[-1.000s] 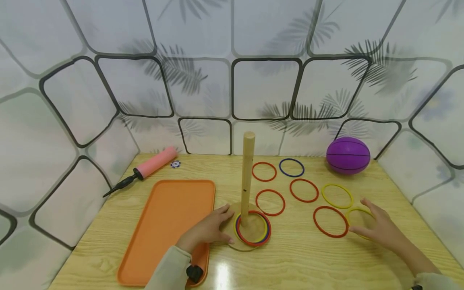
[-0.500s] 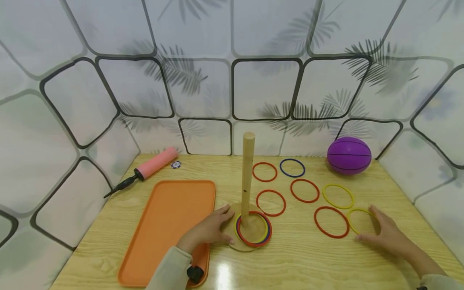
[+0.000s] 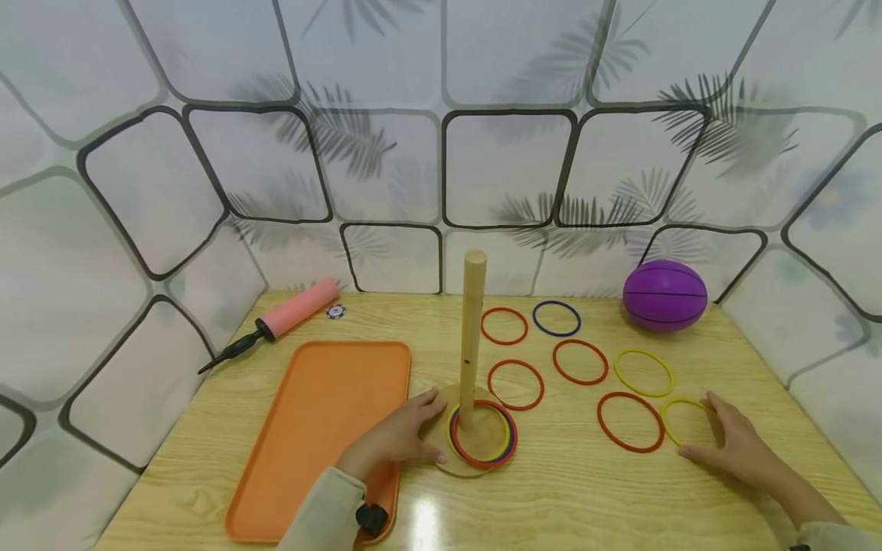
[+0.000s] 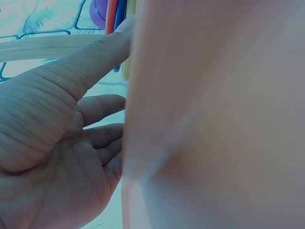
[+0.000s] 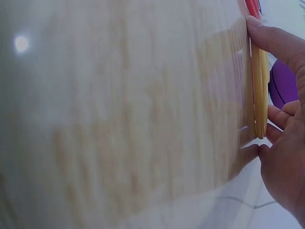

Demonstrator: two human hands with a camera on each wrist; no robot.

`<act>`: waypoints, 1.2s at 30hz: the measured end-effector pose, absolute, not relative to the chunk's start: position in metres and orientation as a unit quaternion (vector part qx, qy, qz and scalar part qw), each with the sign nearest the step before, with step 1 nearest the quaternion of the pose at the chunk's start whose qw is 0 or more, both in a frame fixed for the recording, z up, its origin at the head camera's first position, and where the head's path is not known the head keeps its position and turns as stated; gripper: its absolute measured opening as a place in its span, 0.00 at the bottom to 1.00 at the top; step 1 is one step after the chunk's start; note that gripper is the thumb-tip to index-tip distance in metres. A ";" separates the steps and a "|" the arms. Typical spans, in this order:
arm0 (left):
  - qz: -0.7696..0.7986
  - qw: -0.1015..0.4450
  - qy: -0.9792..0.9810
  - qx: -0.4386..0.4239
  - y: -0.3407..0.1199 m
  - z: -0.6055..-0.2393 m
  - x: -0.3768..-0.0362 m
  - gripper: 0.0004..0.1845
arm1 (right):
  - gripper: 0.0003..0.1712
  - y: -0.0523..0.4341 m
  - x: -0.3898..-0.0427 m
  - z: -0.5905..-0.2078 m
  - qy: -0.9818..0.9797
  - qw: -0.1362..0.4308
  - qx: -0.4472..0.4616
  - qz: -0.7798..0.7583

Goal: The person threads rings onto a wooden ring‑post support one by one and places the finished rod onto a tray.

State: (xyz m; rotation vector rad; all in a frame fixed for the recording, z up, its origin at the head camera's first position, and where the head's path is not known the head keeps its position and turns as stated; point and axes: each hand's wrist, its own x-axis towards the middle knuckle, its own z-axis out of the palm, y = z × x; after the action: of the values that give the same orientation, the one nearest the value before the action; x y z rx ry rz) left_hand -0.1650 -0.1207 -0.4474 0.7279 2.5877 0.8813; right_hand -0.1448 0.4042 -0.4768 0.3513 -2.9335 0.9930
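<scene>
A wooden peg [image 3: 472, 329] stands upright on a round wooden base [image 3: 437, 432]. Stacked red, blue and yellow rings [image 3: 511, 451] lie round its foot. My left hand [image 3: 393, 436] holds the base at its left edge, thumb in front and fingers behind; the left wrist view shows the thumb [image 4: 102, 55] beside the stacked rings. At the right, my right hand [image 3: 740, 444] grips a yellow ring [image 3: 670, 430] lying on the table, thumb at the near rim and forefinger at the far rim. Its right side is hidden by the hand. A red ring [image 3: 606, 432] lies just left.
Several loose rings lie behind, among them a blue ring [image 3: 556, 333] and another yellow ring [image 3: 644, 350]. An orange tray [image 3: 324, 405] lies left of the base. A pink hand pump [image 3: 296, 311], a chip [image 3: 335, 311] and a purple ball [image 3: 664, 295] are near the back wall.
My right hand has moved slightly right and lowered round the yellow ring, then stayed there over the last half second. The left hand has stayed on the base.
</scene>
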 end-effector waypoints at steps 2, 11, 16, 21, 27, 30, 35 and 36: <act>0.309 0.154 0.903 0.256 -0.121 -0.447 -0.165 0.47 | 0.63 0.404 -0.145 -0.477 -0.941 0.016 0.113 0.318; 0.310 0.163 0.903 0.250 -0.121 -0.445 -0.163 0.46 | 0.64 0.404 -0.144 -0.477 -0.943 0.038 0.105 0.314; 0.308 0.163 0.903 0.253 -0.120 -0.445 -0.164 0.46 | 0.63 0.407 -0.140 -0.472 -0.945 0.039 0.098 0.311; 0.304 0.165 0.905 0.248 -0.120 -0.445 -0.164 0.46 | 0.62 0.409 -0.141 -0.459 -0.947 0.035 0.104 0.302; 0.306 0.165 0.903 0.252 -0.120 -0.444 -0.164 0.46 | 0.61 0.401 -0.141 -0.439 -0.939 0.025 0.131 0.316; 0.307 0.163 0.902 0.255 -0.121 -0.444 -0.164 0.46 | 0.61 0.390 -0.145 -0.427 -0.933 0.049 0.166 0.316; 0.306 0.167 0.903 0.252 -0.121 -0.444 -0.164 0.46 | 0.62 0.368 -0.154 -0.404 -0.921 0.082 0.226 0.306; 0.308 0.169 0.902 0.250 -0.121 -0.445 -0.164 0.46 | 0.62 0.363 -0.156 -0.399 -0.918 0.089 0.240 0.302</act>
State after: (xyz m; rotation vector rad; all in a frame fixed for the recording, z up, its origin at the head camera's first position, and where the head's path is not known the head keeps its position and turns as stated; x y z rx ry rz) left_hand -0.1639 -0.1205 -0.4446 0.7102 2.5649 0.8744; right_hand -0.1559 0.3629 -0.3992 0.7152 -2.7323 0.8998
